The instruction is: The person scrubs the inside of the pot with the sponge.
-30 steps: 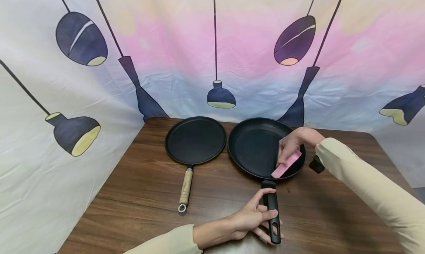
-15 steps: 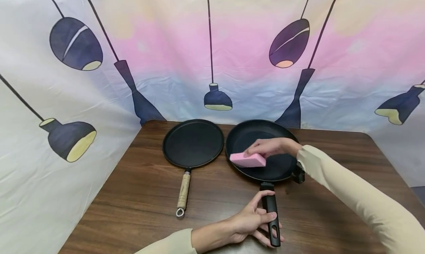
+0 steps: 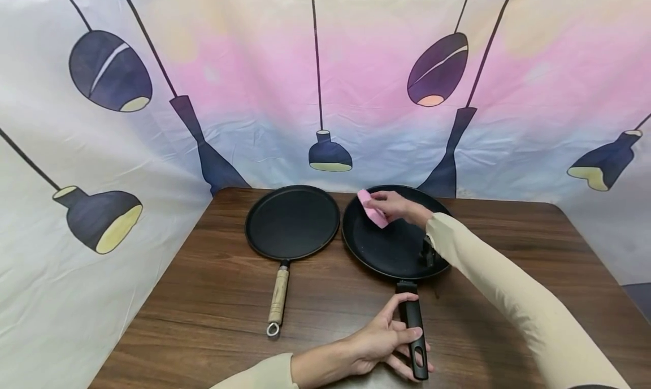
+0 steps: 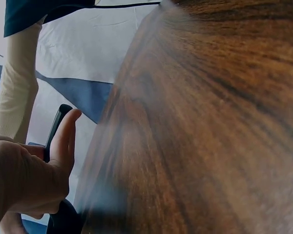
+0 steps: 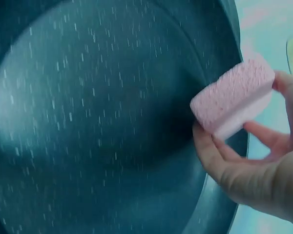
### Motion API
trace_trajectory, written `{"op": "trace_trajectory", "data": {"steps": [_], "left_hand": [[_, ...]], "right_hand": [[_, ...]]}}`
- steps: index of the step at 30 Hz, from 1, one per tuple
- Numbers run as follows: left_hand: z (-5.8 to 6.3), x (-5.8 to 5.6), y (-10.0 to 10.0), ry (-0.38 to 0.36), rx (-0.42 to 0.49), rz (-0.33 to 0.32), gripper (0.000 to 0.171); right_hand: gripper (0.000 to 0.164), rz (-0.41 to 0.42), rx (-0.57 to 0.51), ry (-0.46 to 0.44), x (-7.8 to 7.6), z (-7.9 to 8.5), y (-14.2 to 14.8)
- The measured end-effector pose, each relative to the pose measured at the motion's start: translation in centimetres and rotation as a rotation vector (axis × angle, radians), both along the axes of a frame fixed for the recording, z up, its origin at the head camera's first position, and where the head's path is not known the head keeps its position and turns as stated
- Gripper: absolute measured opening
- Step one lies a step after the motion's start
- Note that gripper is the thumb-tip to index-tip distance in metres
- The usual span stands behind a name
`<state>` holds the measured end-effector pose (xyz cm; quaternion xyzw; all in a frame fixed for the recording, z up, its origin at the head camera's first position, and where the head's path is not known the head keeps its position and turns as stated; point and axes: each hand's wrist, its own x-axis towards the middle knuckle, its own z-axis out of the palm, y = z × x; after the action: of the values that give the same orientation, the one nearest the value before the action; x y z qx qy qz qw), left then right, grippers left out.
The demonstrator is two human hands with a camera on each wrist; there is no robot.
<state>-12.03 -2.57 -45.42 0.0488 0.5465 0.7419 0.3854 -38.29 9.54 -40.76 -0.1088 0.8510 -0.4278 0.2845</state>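
Note:
My left hand (image 3: 378, 341) grips the black handle (image 3: 414, 327) of a deep frying pan (image 3: 386, 253), thumb on top and fingers beneath. In the left wrist view, the same hand (image 4: 34, 173) is seen from behind with the thumb along the handle. My right hand (image 3: 391, 205) pinches a pink sponge (image 3: 373, 209) at the far left inner side of the pan. From the right wrist, the sponge (image 5: 234, 95) shows a rough porous face, held by the fingertips and thumb. Pale specks dot the pan's dark inner surface (image 5: 88, 97).
Left of the frying pan lies a flat black crepe pan (image 3: 292, 222) with a wooden handle (image 3: 278, 295) ending in a metal ring. Both pans are on a brown wooden table (image 3: 203, 310). A fabric backdrop (image 3: 264, 67) printed with lamps hangs right behind the table.
My right hand has swept the sponge from the pan's near right side across to the left, then up to the far left. The left hand keeps its hold on the handle.

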Motion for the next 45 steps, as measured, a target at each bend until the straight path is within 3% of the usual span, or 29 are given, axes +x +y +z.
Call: {"op": "trace_trajectory", "data": {"steps": [3,7,13,19,25,27,32,35,38,43,45], "left_hand": [[-0.1,0.0,-0.1,-0.002,0.0,0.005,0.056],[-0.3,0.1,-0.3,-0.01,-0.009,0.022,0.058],[-0.4,0.3,-0.6,-0.021,-0.004,0.02,0.058],[-0.4,0.4,-0.7,-0.015,0.001,0.014,0.058],[-0.4,0.2,-0.8,0.003,0.016,0.03,0.057],[-0.4,0.1,-0.8,0.007,0.015,0.033,0.058],[-0.4,0.0,-0.7,0.012,0.026,0.021,0.056],[-0.4,0.0,-0.6,0.009,0.035,0.022,0.056],[-0.3,-0.1,-0.6,0.011,0.035,0.023,0.056],[-0.4,-0.2,-0.4,0.014,0.025,0.0,0.057],[-0.4,-0.2,-0.3,0.013,0.019,-0.011,0.057]], "right_hand": [[0.073,-0.079,0.005,0.03,-0.4,0.1,1.2],[0.073,-0.116,0.04,0.071,-0.5,0.2,2.6],[0.069,-0.078,0.167,0.213,-0.2,0.0,3.5],[0.069,-0.046,0.191,0.373,0.0,-1.8,2.9],[0.07,0.116,0.373,0.553,0.3,-2.5,0.1],[0.07,0.192,0.408,0.571,0.9,-2.6,-0.6],[0.069,0.4,0.392,0.582,2.5,-2.3,-1.0],[0.069,0.464,0.371,0.59,2.7,-2.2,-0.4],[0.07,0.413,0.388,0.62,2.0,-2.2,0.6],[0.074,0.179,0.504,0.604,0.7,-2.3,2.7],[0.074,0.138,0.535,0.593,0.6,-2.6,3.0]]}}
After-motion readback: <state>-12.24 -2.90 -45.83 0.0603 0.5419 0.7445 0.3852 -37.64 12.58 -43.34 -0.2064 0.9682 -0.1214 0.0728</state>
